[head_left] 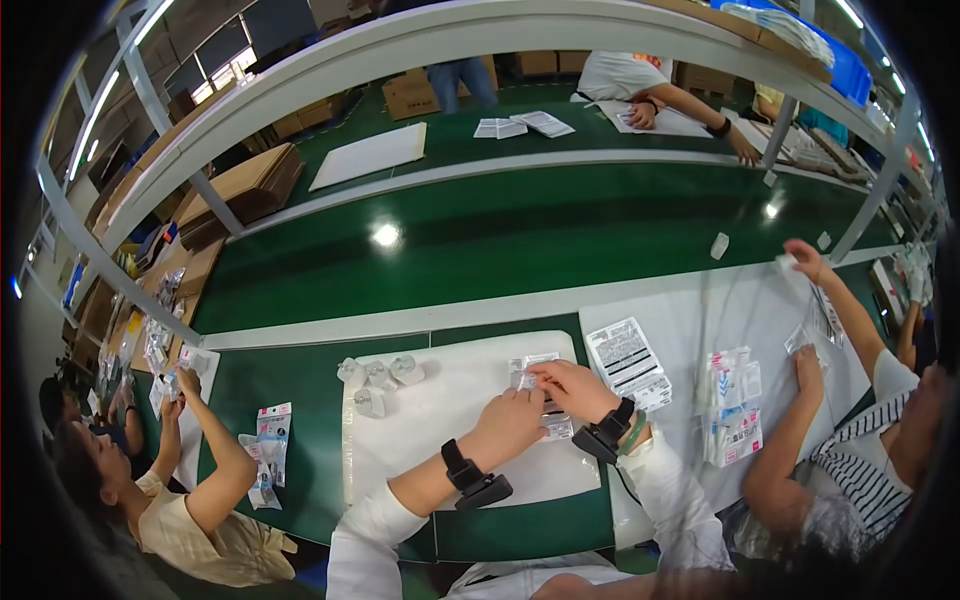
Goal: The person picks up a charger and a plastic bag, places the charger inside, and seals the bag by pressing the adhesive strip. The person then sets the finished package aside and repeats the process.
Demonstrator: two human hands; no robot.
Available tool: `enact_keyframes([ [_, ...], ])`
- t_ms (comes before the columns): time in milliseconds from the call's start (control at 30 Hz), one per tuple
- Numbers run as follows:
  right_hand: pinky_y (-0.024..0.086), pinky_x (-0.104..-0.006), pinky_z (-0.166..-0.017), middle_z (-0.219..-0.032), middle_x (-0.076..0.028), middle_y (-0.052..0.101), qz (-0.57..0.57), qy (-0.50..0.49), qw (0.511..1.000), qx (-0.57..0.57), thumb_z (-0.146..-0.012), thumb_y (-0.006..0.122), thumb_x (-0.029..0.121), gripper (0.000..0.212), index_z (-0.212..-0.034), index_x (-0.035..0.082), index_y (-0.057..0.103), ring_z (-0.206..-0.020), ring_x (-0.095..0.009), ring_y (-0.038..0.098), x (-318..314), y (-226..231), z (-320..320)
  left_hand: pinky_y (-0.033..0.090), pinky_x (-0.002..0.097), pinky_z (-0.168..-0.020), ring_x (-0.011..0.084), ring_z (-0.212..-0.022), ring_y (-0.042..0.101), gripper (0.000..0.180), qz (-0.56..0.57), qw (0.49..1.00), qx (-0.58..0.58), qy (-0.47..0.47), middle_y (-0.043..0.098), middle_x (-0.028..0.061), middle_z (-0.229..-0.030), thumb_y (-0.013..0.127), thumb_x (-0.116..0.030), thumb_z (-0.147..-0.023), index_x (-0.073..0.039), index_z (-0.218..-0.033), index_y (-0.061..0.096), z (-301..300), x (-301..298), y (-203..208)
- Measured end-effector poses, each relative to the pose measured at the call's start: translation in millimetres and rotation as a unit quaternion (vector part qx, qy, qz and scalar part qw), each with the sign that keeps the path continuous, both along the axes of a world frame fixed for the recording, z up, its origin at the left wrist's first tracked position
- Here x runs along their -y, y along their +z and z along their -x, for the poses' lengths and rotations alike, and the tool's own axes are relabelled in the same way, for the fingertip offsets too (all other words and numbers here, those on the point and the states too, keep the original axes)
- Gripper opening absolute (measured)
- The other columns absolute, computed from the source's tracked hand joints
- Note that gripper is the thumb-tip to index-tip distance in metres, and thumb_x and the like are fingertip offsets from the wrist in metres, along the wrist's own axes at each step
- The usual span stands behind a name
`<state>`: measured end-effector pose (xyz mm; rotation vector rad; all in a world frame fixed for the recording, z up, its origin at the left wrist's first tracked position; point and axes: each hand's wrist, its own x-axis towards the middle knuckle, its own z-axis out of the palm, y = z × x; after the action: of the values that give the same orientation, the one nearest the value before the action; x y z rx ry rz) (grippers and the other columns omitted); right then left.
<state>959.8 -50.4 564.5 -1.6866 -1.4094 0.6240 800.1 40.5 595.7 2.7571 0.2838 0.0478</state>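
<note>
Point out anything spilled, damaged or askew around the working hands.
Nothing looks spilled or damaged near the left hand or right hand. Slightly askew: the printed white sheets lie slanted beside the white mat.

Green workbench (318, 430), white mat (440, 400), pale sheet (680, 300) at right; packets (272, 435) left

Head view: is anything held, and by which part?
The left hand and right hand cover part of a clear packet; any grip point is hidden.

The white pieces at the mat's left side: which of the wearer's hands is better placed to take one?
Probably the left hand: it is nearer to the white pieces. The right hand lies farther right. Both are at a clear packet.
</note>
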Motion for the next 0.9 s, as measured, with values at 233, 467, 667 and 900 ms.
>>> enact_keyframes([
  [233, 0.051, -0.0396, -0.089, -0.11, -0.015, 0.065, -0.02, 0.092, 0.979, 0.183, -0.09, 0.058, 0.007, 0.029, -0.118, 0.004, 0.063, -0.103, -0.035, 0.062, -11, 12, -11, 0.05, 0.0443, -0.083, 0.0317, -0.099, 0.062, 0.036, -0.065, 0.988, 0.029, -0.135, 0.066, 0.0116, -0.104, 0.075, -0.021, -0.076, -0.007, -0.106, 0.062, -13, -25, -2],
  [467, 0.044, -0.0356, -0.105, -0.134, -0.015, 0.058, 0.038, 0.212, 0.976, 0.013, -0.086, 0.061, 0.003, 0.043, -0.129, 0.008, 0.061, -0.127, -0.03, 0.053, -30, -8, -25, 0.052, 0.0456, -0.075, 0.0243, -0.096, 0.065, 0.026, 0.109, 0.978, -0.036, -0.172, 0.068, 0.0093, -0.103, 0.066, -0.015, -0.077, -0.008, -0.103, 0.063, -12, -43, 3],
  [667, 0.032, -0.0395, -0.115, -0.156, -0.012, 0.034, -0.031, 0.317, 0.917, 0.241, -0.082, 0.072, 0.023, 0.068, -0.145, 0.015, 0.047, -0.145, -0.029, 0.03, -30, -16, -37, 0.053, 0.04, -0.074, 0.0253, -0.092, 0.064, 0.025, 0.044, 0.987, 0.027, -0.152, 0.067, 0.0088, -0.101, 0.064, -0.011, -0.079, -0.007, -0.104, 0.064, 13, -20, 0],
  [900, 0.024, -0.0448, -0.117, -0.16, -0.01, 0.027, 0.043, 0.305, 0.901, 0.306, -0.059, 0.083, 0.055, 0.116, -0.154, 0.016, 0.029, -0.149, -0.031, 0.021, -11, 23, -22, 0.055, 0.0345, -0.076, 0.0255, -0.091, 0.064, 0.025, -0.017, 0.975, 0.176, -0.139, 0.064, 0.0054, -0.101, 0.062, -0.011, -0.084, -0.007, -0.108, 0.064, 84, 15, -22],
])
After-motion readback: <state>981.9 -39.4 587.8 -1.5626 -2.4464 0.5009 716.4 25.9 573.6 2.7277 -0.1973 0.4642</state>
